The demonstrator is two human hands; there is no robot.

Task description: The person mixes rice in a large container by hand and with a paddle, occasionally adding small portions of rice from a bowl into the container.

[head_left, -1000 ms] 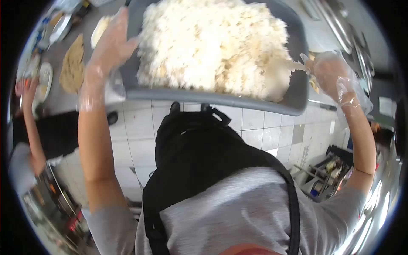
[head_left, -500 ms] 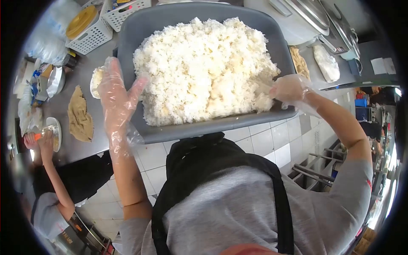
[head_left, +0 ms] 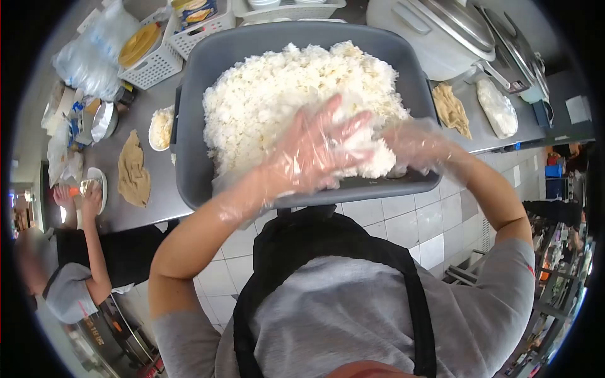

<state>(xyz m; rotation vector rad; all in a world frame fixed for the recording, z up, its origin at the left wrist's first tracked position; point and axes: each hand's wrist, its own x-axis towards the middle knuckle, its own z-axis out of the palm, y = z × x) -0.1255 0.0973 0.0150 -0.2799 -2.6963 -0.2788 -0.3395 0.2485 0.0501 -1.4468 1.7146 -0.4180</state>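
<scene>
A large grey tub (head_left: 302, 203) holds a broad heap of white cooked rice (head_left: 271, 88). My left hand (head_left: 315, 148), in a clear plastic glove, is spread over the near middle of the heap with its fingers apart. My right hand (head_left: 419, 148), also gloved and blurred, is at the tub's near right corner with its fingers curled. Beside it, between the two hands, is a raised clump of rice (head_left: 377, 160). What my right hand grips is hidden by rice and blur.
Left of the tub are a small white bowl (head_left: 162, 129), a brown cloth (head_left: 133, 170) and a metal bowl (head_left: 104, 121). White baskets (head_left: 151, 66) stand behind. A co-worker's hands (head_left: 91, 196) hold an orange-handled tool at far left. Right are another cloth (head_left: 450, 110) and a filled plastic bag (head_left: 496, 108).
My left hand has moved right from the tub's left rim to over the rice. My right hand has shifted slightly down, and rice near it is now heaped toward the near rim.
</scene>
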